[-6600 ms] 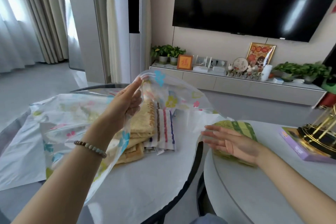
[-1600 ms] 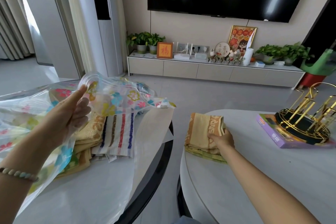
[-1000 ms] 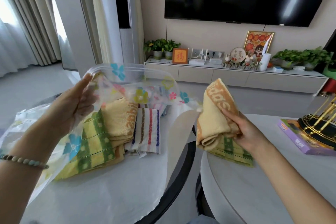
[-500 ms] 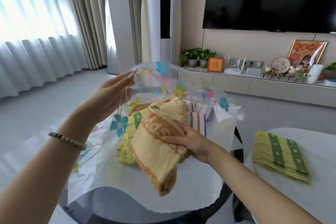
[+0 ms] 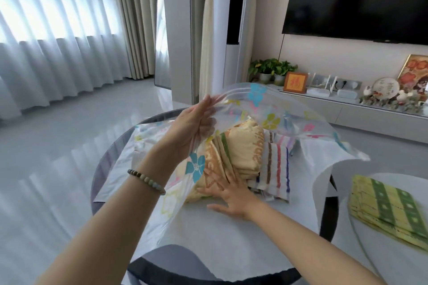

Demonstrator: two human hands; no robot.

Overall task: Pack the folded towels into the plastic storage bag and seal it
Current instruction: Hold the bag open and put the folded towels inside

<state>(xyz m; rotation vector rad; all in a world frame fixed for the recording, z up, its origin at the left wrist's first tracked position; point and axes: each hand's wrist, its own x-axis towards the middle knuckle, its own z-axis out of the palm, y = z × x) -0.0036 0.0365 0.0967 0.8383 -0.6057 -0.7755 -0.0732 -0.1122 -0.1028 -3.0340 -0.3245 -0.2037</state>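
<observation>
We see a round dark table with a big see-through flower bag lying on it, and beside it a white table where one green towel lies outside the bag. Inside the bag sits a pile of folded towels, with a striped towel touching its right side. Our left hand pinches the bag's top edge and holds it up, and our right hand is spread flat, pressing on the front towel in the pile.
</observation>
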